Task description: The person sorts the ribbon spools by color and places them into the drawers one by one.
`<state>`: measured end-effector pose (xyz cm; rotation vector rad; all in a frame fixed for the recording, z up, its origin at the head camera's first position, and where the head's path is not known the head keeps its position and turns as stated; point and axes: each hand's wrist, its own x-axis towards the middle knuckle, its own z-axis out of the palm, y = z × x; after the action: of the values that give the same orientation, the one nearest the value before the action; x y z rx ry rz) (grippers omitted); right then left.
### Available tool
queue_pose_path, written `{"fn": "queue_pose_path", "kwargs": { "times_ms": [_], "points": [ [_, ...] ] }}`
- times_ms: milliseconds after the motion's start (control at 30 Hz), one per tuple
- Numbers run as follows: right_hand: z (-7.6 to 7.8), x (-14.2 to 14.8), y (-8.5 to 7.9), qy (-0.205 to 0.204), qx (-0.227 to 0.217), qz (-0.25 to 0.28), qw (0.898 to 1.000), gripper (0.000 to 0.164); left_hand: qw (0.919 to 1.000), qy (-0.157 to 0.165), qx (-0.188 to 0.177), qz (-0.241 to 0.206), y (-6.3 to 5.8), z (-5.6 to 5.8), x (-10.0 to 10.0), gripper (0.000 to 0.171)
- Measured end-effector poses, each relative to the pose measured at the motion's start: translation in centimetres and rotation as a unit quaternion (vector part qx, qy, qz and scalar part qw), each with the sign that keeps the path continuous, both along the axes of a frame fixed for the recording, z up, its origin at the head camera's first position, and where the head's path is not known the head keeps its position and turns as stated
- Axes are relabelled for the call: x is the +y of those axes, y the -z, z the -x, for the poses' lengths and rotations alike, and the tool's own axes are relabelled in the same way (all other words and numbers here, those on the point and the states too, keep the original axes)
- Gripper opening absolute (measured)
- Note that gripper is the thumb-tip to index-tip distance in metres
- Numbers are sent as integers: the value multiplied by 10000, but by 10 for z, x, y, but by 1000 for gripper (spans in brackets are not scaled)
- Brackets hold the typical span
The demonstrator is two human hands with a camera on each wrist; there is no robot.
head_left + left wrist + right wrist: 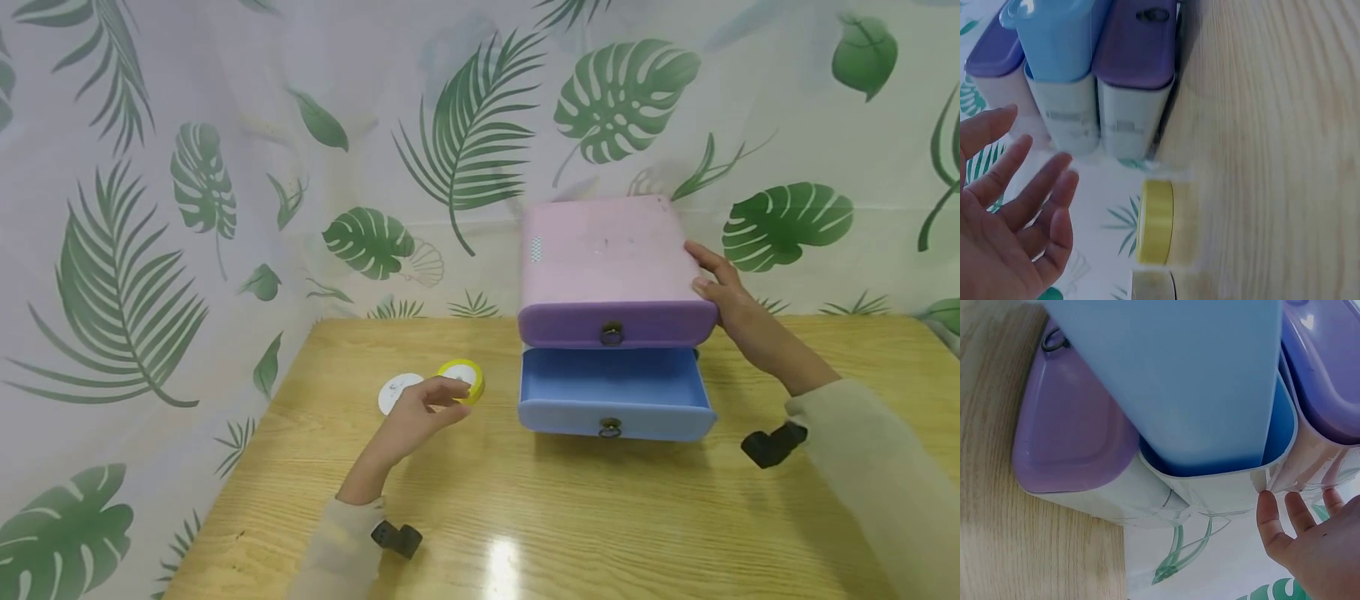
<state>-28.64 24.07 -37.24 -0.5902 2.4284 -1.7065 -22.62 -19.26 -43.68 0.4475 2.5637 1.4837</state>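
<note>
A small three-drawer unit has a pink top (600, 258) and a purple top drawer (562, 323) that is closed. Its light blue middle drawer (570, 419) is pulled out, and no object shows inside. My right hand (731, 304) rests against the unit's right side, near the upper edge; the right wrist view shows its straight fingertips (1267, 512) touching the wall. Loosely bent and holding nothing, my left hand (420, 417) hovers by a yellow-rimmed roll of tape (472, 387). A white-faced disc (393, 390) lies beside the roll, partly hidden by that hand.
Below the blue drawer, the purple bottom drawer (1072, 425) is closed, with a ring pull. The wooden table (487, 500) carries everything. A leaf-patterned sheet (360, 167) hangs behind and to the left, close to the unit's back.
</note>
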Motion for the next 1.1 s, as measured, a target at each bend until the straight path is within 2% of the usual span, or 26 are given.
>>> {"fn": "queue_pose_path", "kwargs": {
  "times_ms": [133,233,367,433,500,667,867,1100],
  "points": [
    [0,0,0,24,-61,34,10000,56,9988,-353,261,207,5,8,-15,47],
    [0,-1,1,55,-96,30,9999,56,9941,-770,354,675,11,14,-24,56],
    [-1,-1,2,42,-37,2,10000,56,9765,-1389,329,1613,19,18,-32,67],
    [-1,-1,2,25,15,-13,10000,56,9693,-1543,264,1896,23,21,-35,69],
    [-1,-1,2,25,69,-31,10000,56,9669,-1606,177,1974,28,24,-37,70],
    [0,-1,0,31,88,2,10000,55,9681,-1614,27,1916,34,30,-41,66],
    [0,-1,1,-4,22,52,10000,56,9694,-1561,63,1892,34,30,-43,61],
    [0,0,1,-10,85,38,10000,56,9714,-1542,-92,1803,33,31,-44,57]
  ]
}}
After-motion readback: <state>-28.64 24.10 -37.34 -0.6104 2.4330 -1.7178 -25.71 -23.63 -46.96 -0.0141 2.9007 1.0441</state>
